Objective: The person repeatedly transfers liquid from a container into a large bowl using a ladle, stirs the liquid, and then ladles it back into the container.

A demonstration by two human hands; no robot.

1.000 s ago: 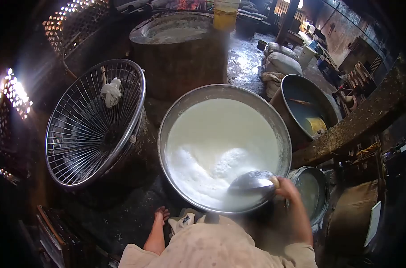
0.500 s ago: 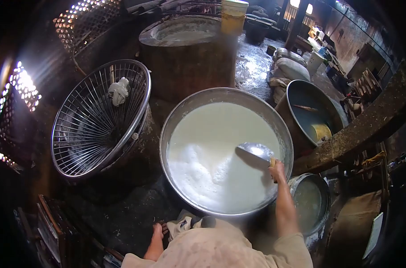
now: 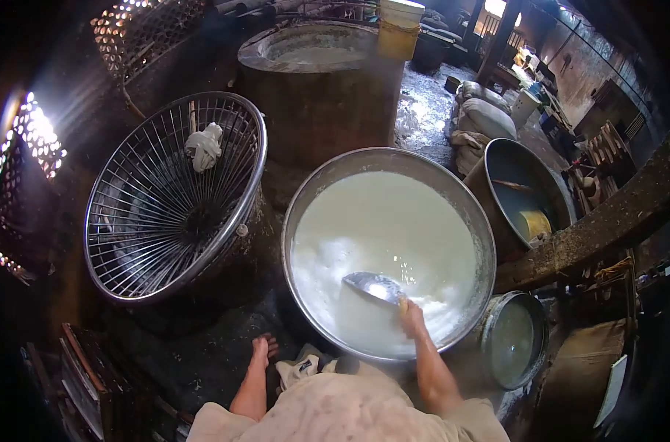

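Observation:
A wide metal vat of milky white liquid stands in front of me, with foam on its near side. My right hand is closed around the light-coloured handle of a broad metal scoop. The scoop's shiny blade is at the liquid's surface, near the vat's front half. To the left of the vat, low beside my clothing, my left hand hangs with its fingers apart, holding nothing.
Left of the vat leans a large metal-ribbed basket with a white cloth inside. Behind are a round stone-like vat and a yellow bucket. At right, a wooden beam crosses near a water drum and a smaller pot.
My right hand has swept the scoop leftward and nearer to me through the liquid, leaving foam at the right. My left hand has risen slightly, its fingers now spread. The whole view has shifted slightly.

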